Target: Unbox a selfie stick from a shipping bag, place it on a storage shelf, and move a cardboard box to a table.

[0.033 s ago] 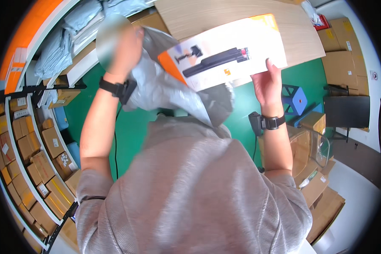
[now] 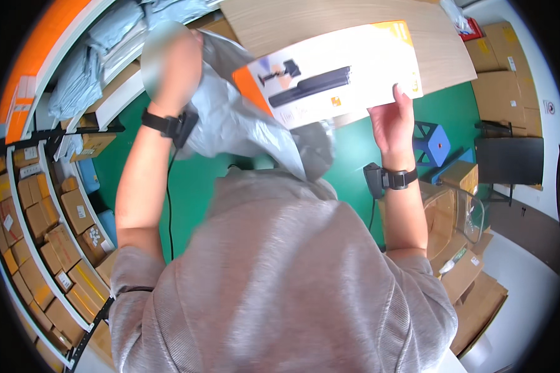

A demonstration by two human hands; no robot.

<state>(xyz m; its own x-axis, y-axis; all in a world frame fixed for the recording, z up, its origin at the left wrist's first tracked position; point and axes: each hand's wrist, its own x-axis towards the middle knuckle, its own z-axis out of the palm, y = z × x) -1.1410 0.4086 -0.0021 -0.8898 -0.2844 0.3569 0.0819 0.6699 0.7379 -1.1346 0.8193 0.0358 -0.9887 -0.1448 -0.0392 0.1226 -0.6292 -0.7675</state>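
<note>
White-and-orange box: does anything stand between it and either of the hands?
Nothing visible stands between the right hand and the white-and-orange box: the thumb lies on its face near the lower right corner. Between the left hand and the box's orange end hangs the grey plastic bag.
</note>
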